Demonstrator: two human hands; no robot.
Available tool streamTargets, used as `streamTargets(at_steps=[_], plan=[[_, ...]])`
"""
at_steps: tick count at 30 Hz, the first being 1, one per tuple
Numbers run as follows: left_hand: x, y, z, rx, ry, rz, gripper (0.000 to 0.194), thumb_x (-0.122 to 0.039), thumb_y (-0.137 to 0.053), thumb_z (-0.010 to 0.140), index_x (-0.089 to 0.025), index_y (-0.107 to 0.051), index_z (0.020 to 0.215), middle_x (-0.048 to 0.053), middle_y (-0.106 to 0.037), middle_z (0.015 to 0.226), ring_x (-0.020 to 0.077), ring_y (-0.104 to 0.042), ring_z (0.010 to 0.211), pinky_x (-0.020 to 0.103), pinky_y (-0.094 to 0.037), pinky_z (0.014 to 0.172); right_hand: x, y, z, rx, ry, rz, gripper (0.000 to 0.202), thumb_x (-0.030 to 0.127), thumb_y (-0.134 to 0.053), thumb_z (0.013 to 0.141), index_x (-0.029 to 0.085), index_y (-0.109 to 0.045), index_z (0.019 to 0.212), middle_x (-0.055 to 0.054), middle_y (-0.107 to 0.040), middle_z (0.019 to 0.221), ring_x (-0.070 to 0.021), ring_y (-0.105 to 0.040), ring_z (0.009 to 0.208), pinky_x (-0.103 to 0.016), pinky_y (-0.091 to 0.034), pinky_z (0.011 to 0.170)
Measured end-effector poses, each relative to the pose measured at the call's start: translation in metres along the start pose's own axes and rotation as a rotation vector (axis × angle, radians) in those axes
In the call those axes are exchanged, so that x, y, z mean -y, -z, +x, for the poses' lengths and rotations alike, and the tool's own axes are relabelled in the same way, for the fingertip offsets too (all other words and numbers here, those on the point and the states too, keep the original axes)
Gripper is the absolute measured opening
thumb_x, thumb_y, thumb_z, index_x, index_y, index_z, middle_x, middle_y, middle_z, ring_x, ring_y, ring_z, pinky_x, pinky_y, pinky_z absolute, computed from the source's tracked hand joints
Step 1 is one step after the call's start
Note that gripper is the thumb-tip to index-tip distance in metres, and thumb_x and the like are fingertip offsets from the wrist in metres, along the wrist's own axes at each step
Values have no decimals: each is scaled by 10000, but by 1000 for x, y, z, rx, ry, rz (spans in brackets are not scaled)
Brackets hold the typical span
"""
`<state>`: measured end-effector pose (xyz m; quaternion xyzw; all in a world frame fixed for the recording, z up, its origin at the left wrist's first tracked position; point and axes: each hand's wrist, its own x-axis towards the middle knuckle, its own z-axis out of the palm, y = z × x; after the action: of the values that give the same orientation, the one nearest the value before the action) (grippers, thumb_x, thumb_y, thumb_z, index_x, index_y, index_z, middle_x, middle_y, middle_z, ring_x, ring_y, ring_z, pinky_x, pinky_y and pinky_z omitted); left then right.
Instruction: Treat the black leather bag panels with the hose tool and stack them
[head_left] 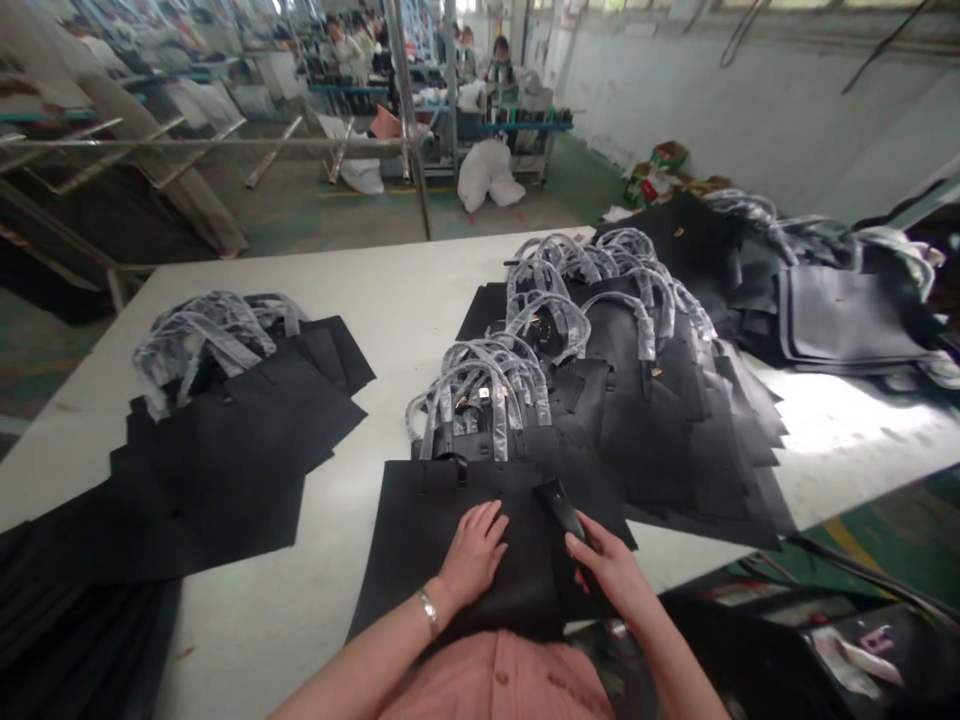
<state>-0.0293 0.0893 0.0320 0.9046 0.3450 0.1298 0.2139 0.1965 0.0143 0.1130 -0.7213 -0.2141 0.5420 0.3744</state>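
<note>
My left hand (pixel 474 555) lies flat, fingers stretched, on a black bag panel (pixel 405 560) in front of me. The panel is smooth like leather, with small slits and a short black strap (pixel 459 468) at its top edge. My right hand (pixel 609 562) is wrapped round a long black hand tool (pixel 559 503), whose exact kind I cannot make out. Its flat tip rests at or just above the panel's upper right part. Just beyond the panel stand several plastic-wrapped bag handles (pixel 499 385), attached to more black pieces.
On the white table (pixel 390 290), a stack of black panels with wrapped handles (pixel 225 430) lies at left. A larger fanned pile (pixel 645 430) covers the right, with more bag pieces (pixel 847 310) behind. A metal rail (pixel 300 145) and people at workbenches are beyond.
</note>
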Motion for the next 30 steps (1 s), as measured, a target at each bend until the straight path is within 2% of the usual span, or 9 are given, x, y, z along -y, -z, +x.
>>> streamTargets(at_steps=[5, 7, 10, 12, 15, 19, 24, 30], plan=[[4, -2, 2, -13, -38, -3, 397, -167, -518, 890, -175, -529, 1287, 136, -460, 1425, 282, -418, 1312, 476, -352, 1106, 24, -7, 35, 25, 6, -9, 582, 425, -671, 735, 121, -592, 1226, 28, -612, 645, -116, -538, 398, -241, -420, 353], [3, -1, 2, -18, -39, 2, 394, -171, -515, 889, -170, -532, 1283, 140, -467, 1418, 282, -428, 1304, 470, -351, 1107, 32, -11, 43, -10, 37, -9, 612, 437, -662, 745, 118, -570, 1259, 30, -606, 655, -118, -547, 421, -244, -437, 376], [2, -3, 1, -40, -37, 19, 392, -191, -515, 894, -169, -531, 1285, 131, -467, 1421, 275, -432, 1304, 457, -351, 1108, 39, -16, 42, -89, 114, -17, 722, 475, -659, 760, 151, -473, 1377, 47, -607, 687, -107, -557, 486, -233, -470, 461], [4, -8, 0, -75, -43, 37, 382, -223, -519, 903, -166, -536, 1280, 127, -472, 1419, 273, -437, 1302, 452, -355, 1104, 40, -17, 33, -91, 135, -35, 770, 494, -678, 746, 157, -455, 1401, 44, -623, 697, -111, -560, 507, -236, -476, 486], [7, -16, -4, -135, -72, 59, 377, -263, -517, 919, -146, -542, 1277, 126, -520, 1373, 263, -465, 1277, 447, -351, 1105, 35, -17, 17, 27, 61, -92, 768, 493, -696, 724, 155, -488, 1382, 23, -659, 722, -122, -556, 480, -247, -458, 442], [11, -24, -9, -170, -145, 57, 317, -215, -484, 941, -148, -571, 1239, 110, -631, 1216, 225, -548, 1176, 451, -358, 1082, 24, -28, 10, 220, -33, -221, 695, 459, -661, 749, 157, -515, 1357, 10, -682, 743, -106, -535, 424, -240, -432, 405], [11, -24, -10, -181, -187, 43, 265, -156, -468, 940, -140, -602, 1169, 106, -668, 1104, 213, -583, 1109, 462, -360, 1064, 24, -46, 20, 221, -38, -259, 674, 456, -614, 785, 159, -493, 1378, 33, -636, 684, -110, -551, 428, -229, -425, 395], [13, -23, -10, -182, -204, 44, 253, -164, -474, 934, -128, -602, 1149, 107, -667, 1112, 207, -577, 1115, 431, -378, 1051, 33, -40, 17, 301, -21, -312, 637, 448, -633, 790, 168, -534, 1354, 43, -641, 627, -113, -563, 425, -226, -441, 421]])
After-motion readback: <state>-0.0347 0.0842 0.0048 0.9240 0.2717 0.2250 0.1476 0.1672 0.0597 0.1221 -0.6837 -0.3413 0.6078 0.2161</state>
